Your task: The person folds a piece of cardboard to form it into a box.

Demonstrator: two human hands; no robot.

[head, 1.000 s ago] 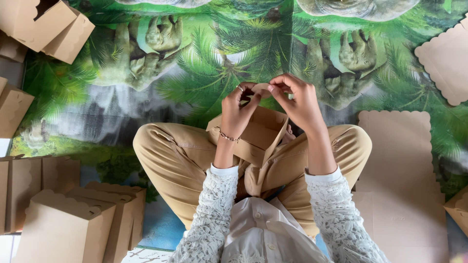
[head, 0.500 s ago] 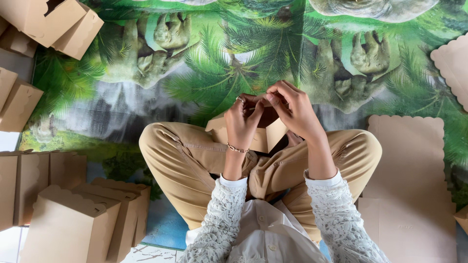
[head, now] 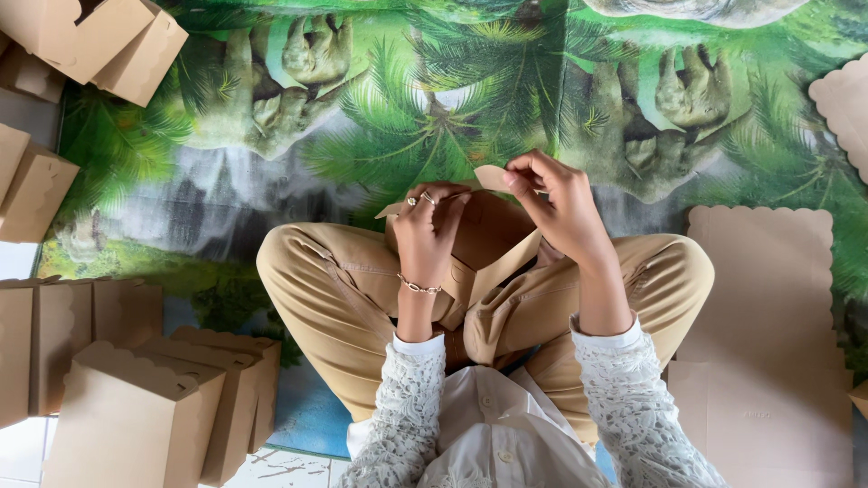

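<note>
I sit cross-legged in tan trousers with a brown cardboard box (head: 488, 248) resting on my lap. My left hand (head: 429, 230), with rings and a thin bracelet, grips the box's left wall and a flap at its top. My right hand (head: 561, 212) pinches a rounded cardboard flap (head: 493, 176) at the box's upper edge between thumb and fingers. The box's inside is partly hidden behind both hands.
A green mat (head: 407, 99) with palms and animals covers the floor. Folded brown boxes (head: 136, 407) stand at the lower left, more boxes (head: 90, 41) lie at the upper left. Flat scalloped cardboard blanks (head: 768, 307) are stacked on the right.
The view has shifted down and left a little. My hands have spread slightly apart, and the right hand now lifts the flap above the box.
</note>
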